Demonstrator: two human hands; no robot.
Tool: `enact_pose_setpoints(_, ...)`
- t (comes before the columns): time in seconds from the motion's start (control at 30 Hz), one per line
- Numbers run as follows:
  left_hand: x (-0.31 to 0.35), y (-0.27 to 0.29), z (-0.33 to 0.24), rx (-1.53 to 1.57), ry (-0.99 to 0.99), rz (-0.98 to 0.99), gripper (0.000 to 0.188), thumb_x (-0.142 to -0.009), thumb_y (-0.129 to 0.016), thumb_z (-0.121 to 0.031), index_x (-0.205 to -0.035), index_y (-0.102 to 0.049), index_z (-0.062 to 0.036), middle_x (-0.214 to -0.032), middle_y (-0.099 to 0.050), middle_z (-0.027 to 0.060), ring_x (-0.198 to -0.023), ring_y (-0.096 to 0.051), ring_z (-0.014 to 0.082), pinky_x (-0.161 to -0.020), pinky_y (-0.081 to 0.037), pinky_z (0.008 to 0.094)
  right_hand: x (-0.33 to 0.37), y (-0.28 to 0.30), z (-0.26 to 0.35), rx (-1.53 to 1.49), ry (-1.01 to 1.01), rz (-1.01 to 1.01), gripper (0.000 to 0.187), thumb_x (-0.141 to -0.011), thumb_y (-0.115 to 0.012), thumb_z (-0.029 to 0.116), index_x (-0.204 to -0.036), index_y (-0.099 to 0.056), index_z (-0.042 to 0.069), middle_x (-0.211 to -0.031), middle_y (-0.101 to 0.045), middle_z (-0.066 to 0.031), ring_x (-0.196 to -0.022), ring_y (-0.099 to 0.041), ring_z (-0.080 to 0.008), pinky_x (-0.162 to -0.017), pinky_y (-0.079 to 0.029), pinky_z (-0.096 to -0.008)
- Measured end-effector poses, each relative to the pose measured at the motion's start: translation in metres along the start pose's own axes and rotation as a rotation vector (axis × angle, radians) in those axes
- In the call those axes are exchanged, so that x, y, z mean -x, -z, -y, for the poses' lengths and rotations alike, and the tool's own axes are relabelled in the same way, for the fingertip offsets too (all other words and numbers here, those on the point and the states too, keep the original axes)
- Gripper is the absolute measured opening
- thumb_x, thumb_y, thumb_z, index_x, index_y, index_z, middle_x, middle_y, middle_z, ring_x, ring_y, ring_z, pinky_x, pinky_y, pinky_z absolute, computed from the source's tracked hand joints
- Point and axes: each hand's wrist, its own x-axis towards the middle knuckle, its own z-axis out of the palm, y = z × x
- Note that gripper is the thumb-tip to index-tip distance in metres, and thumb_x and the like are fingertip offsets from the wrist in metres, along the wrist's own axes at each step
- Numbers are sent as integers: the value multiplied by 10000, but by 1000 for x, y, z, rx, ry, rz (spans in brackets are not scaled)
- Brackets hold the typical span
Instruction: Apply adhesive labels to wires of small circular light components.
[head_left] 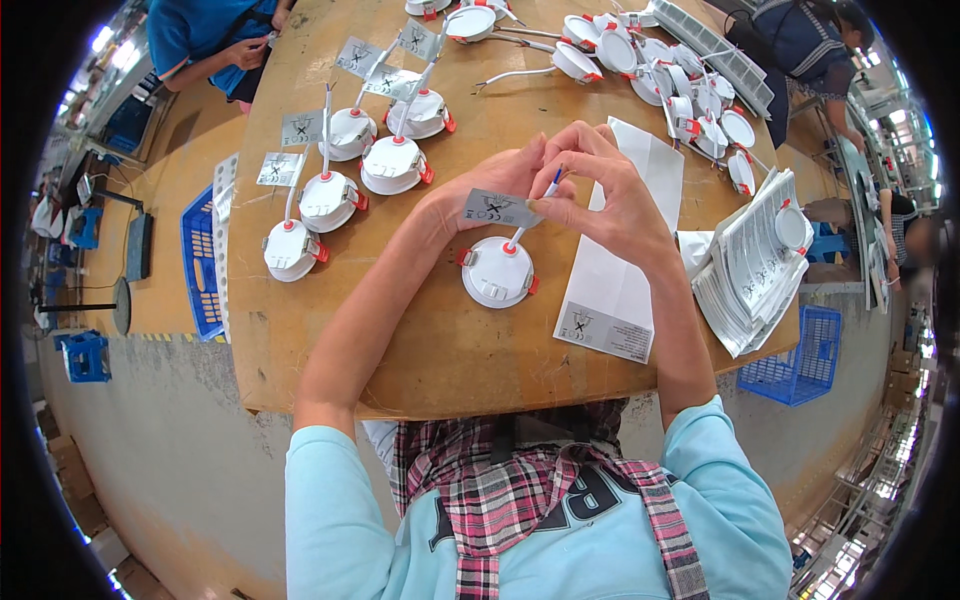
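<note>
In front of me a round white downlight with red spring clips lies on the table, its white cable rising toward my hands. A silver printed label sits against the cable. My right hand is closed, thumb and fingers pinching the cable near its end, where thin blue and brown wires stick out. Behind the label, my left hand has its fingers drawn together, with the tips meeting my right fingers; what they hold is hidden. A white label sheet lies beside and beneath my right forearm.
At left stand several downlights with silver labels on their cables. More downlights are heaped at the far right, near a white slatted tray. A stack of label sheets lies at right. Blue crates flank the table; a person works opposite.
</note>
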Motion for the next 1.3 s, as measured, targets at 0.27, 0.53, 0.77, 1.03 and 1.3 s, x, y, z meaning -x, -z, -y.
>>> enact_pose_setpoints(0.27,30,-11,-17,-191,-48,-190,269,-837,-715,-252,-987,-635,-43,-854,-647,5,-725,-606,69,-652,-500,228,0,-4,2,41,2,-48,157,-710,-766,155,-771,-652,66,-873,-530,-22,-880,-446,-203,-786,-395,-328)
enact_pose_setpoints(0.53,50,-9,-17,-236,-186,-345,165,-863,-662,-179,-973,-638,-58,-913,-655,3,-829,-610,66,-780,-491,246,1,-9,0,100,-52,-109,173,-723,-767,160,-780,-651,44,-863,-526,-24,-872,-449,-197,-777,-394,-323)
enact_pose_setpoints(0.77,62,-8,-13,-161,-303,-362,157,-891,-626,-158,-974,-658,-29,-915,-661,21,-862,-628,85,-837,-518,264,1,-16,-7,20,-114,-160,150,-744,-757,149,-791,-676,32,-797,-561,-31,-831,-486,-173,-748,-408,-311)
enact_pose_setpoints(1.03,69,-7,-14,-237,-249,-418,200,-907,-610,-132,-1052,-640,1,-998,-666,72,-904,-649,142,-833,-561,315,0,-23,-7,-77,-163,-223,120,-768,-729,97,-790,-664,-2,-784,-598,-47,-756,-539,-140,-716,-444,-286)
enact_pose_setpoints(1.3,70,-10,-16,-269,-274,-420,202,-909,-608,-128,-1055,-642,7,-992,-676,82,-894,-658,146,-807,-570,308,1,-27,-15,-127,-176,-254,121,-792,-709,92,-799,-651,-14,-799,-626,-50,-745,-580,-124,-684,-466,-272)
